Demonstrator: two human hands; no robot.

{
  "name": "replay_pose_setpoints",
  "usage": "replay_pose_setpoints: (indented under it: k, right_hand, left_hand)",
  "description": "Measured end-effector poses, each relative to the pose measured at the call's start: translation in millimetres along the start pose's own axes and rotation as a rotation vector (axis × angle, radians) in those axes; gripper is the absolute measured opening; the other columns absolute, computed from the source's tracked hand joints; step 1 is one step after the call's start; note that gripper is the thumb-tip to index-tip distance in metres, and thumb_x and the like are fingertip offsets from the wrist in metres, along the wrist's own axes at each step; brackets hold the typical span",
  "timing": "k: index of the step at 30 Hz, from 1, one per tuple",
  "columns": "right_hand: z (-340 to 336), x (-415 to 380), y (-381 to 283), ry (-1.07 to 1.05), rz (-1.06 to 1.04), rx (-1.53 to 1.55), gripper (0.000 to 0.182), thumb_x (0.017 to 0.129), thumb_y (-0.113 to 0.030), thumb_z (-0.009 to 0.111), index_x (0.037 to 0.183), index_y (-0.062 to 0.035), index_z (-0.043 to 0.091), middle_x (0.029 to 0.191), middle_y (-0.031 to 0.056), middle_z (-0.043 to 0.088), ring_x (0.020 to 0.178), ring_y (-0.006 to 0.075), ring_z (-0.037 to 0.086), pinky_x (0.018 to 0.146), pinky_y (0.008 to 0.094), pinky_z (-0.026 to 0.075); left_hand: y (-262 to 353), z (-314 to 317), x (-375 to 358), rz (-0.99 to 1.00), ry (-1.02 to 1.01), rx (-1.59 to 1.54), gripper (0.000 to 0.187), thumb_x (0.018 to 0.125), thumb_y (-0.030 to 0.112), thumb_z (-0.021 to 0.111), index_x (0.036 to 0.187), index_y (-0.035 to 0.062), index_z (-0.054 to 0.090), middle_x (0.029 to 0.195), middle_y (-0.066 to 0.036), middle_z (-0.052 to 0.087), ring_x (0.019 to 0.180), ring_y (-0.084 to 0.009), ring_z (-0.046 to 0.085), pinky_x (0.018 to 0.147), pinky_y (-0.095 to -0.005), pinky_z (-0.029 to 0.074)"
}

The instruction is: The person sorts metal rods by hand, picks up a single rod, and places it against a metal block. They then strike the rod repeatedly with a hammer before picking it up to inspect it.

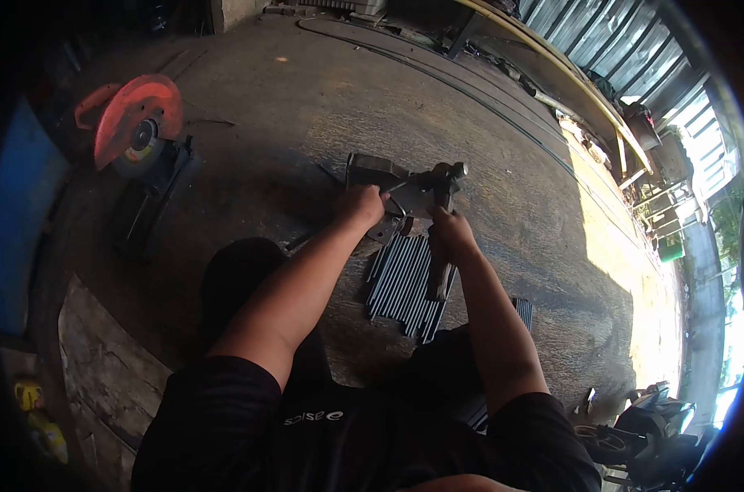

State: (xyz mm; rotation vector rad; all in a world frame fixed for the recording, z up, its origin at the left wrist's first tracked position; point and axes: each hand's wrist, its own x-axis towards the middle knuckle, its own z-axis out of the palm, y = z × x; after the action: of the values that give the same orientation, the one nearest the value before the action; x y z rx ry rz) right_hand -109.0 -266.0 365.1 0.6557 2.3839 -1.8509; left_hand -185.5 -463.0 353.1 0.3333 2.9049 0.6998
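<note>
My right hand [451,235] is wrapped round the handle of a hammer [450,174], its head raised over the right end of a dark metal block [376,168]. Just left of it, my left hand [360,205] is closed on a thin metal rod [395,187] that points toward the hammer head; where the rod's tip rests is hard to make out. Below both hands, a bundle of straight metal rods [401,287] lies side by side on the floor. The lower hammer handle passes over its right edge.
A cut-off saw with an orange guard [146,115] stands at the left. More rods [522,309] lie by my right forearm. Long hoses [470,86] cross the floor at the back. A wooden board [101,369] lies lower left, and dark machinery [651,435] sits lower right.
</note>
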Motion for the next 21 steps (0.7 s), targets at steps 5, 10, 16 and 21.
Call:
replay_pose_setpoints:
  k: [5, 10, 16, 21]
  right_hand:
    - [16.2, -39.2, -15.4, -0.253, 0.382, 0.462, 0.026, 0.089, -0.023, 0.055, 0.095, 0.0008, 0.059, 0.072, 0.0108, 0.058, 0.058, 0.0220, 0.058, 0.054, 0.0359, 0.049]
    - [26.6, -31.3, 25.6, -0.317, 0.572, 0.332, 0.024, 0.087, -0.024, 0.056, 0.096, -0.0019, 0.057, 0.071, 0.0100, 0.058, 0.057, 0.0243, 0.058, 0.051, 0.0383, 0.048]
    - [71.9, -16.1, 62.5, -0.360, 0.818, 0.298, 0.030, 0.085, -0.021, 0.057, 0.109, -0.0025, 0.054, 0.092, 0.0159, 0.061, 0.071, 0.0300, 0.064, 0.069, 0.0471, 0.055]
    - [106.5, 32.0, 162.9, -0.609, 0.857, 0.044, 0.028, 0.087, -0.023, 0.055, 0.106, -0.0034, 0.055, 0.096, 0.0137, 0.061, 0.087, 0.0271, 0.062, 0.076, 0.0438, 0.052]
  left_hand:
    - [-9.1, 7.3, 9.0, 0.015, 0.054, -0.075, 0.035, 0.094, 0.040, 0.048, 0.099, 0.0087, 0.064, 0.099, -0.018, 0.067, 0.096, -0.0386, 0.063, 0.081, -0.0485, 0.050]
    - [-19.0, 15.4, 11.6, 0.067, 0.089, -0.129, 0.035, 0.094, 0.038, 0.049, 0.095, 0.0065, 0.063, 0.096, -0.020, 0.066, 0.093, -0.0410, 0.062, 0.078, -0.0500, 0.049]
    - [-27.9, 25.3, 2.3, 0.142, 0.070, -0.184, 0.041, 0.097, 0.041, 0.042, 0.097, 0.0036, 0.061, 0.098, -0.023, 0.065, 0.094, -0.0439, 0.060, 0.080, -0.0514, 0.047]
    - [-45.6, 33.1, 2.6, 0.174, -0.105, -0.212, 0.045, 0.098, 0.042, 0.039, 0.097, 0.0029, 0.060, 0.098, -0.022, 0.065, 0.095, -0.0439, 0.060, 0.081, -0.0506, 0.047]
